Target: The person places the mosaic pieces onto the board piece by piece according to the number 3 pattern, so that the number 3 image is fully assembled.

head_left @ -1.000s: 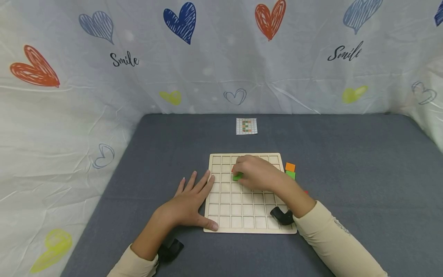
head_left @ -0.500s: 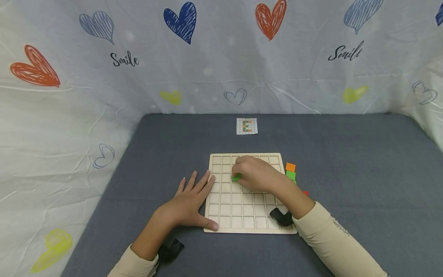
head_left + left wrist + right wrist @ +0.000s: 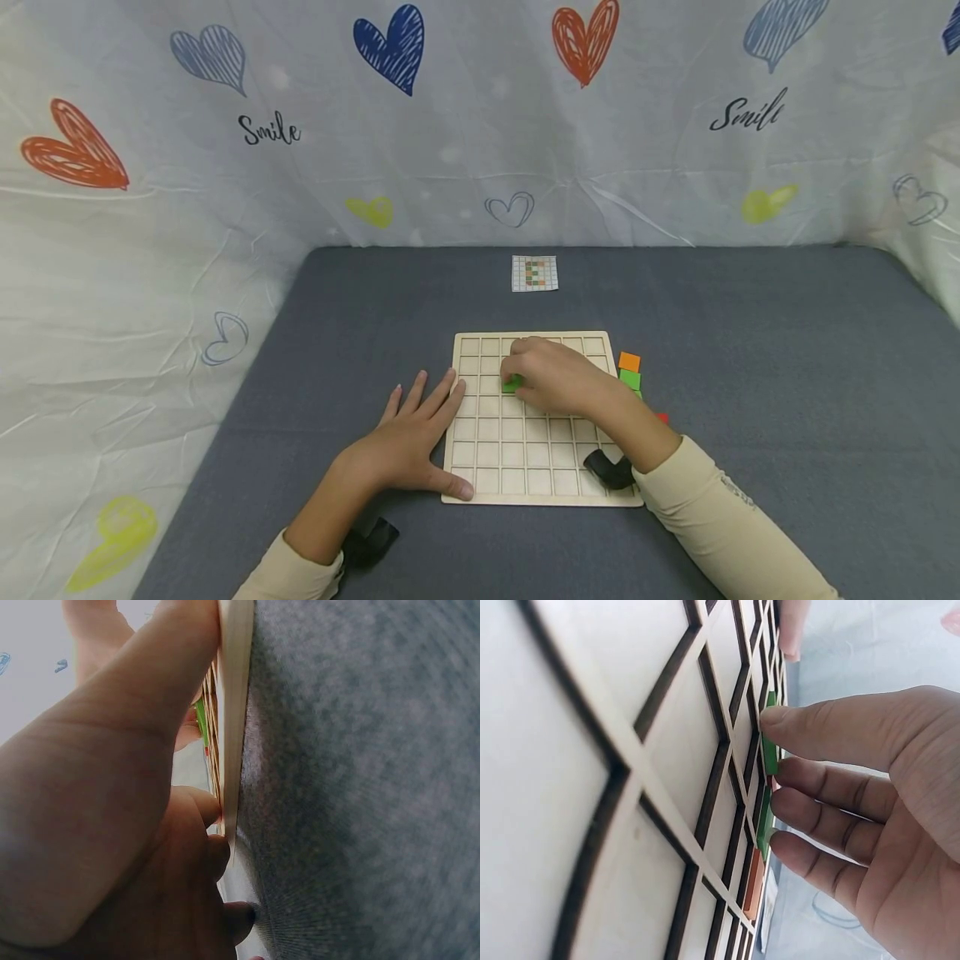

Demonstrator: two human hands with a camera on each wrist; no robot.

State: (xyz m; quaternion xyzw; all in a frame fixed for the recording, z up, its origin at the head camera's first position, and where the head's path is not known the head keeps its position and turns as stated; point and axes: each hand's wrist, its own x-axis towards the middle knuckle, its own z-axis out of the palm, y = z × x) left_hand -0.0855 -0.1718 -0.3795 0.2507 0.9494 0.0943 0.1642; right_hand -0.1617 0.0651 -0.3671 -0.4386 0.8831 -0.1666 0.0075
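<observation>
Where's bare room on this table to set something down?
The grey tabletop is bare right of the orange tile and left of the printed card. A narrower strip separates card and wooden board. Crowded: the board's left edge by the left hand, upper middle by the right hand, right edge by orange and green tiles.

- Cannot see the green tile (image 3: 512, 385) whole in the head view — partly covered by the right hand (image 3: 551, 375).
- Catch only a sliver of the red tile (image 3: 662, 418) beside the right forearm (image 3: 637, 423).
- Cannot read the pattern on the paper card (image 3: 535, 273) — too small.
- See the left hand (image 3: 112, 795) cut off by the left wrist view's edge.
</observation>
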